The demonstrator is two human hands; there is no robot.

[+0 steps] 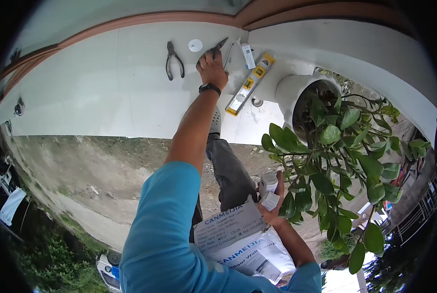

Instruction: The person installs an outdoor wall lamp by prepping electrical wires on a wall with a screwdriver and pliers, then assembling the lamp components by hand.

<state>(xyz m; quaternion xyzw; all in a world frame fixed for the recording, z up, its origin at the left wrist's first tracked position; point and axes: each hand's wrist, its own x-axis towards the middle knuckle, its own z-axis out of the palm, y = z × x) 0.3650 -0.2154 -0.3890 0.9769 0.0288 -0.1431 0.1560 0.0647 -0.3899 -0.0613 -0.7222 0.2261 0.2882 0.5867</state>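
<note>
My left hand [212, 68] reaches onto a white ledge with its fingers curled round dark long-nose pliers [221, 44], whose jaws point up and right. Left of it lie black-handled cutting pliers [173, 61] and a round white disc [195, 45]. Just right are a thin screwdriver [229, 55] and a small labelled white packet [248, 55]. Low in view, my right hand [273, 215] grips two small white boxes [268, 184]. Against my body rest a wall lamp carton [228, 227] and a white lamp package [252, 256], printed CANMEIJIA; how they are supported is hidden.
A yellow-ended spirit level [250, 84] lies slanted on the ledge [91, 88]. To its right, a white pot [289, 90] holds a leafy plant [331, 136] that spreads beside my right hand. A small dark object [19, 107] sits at the ledge's far left. Below is bare ground [101, 171].
</note>
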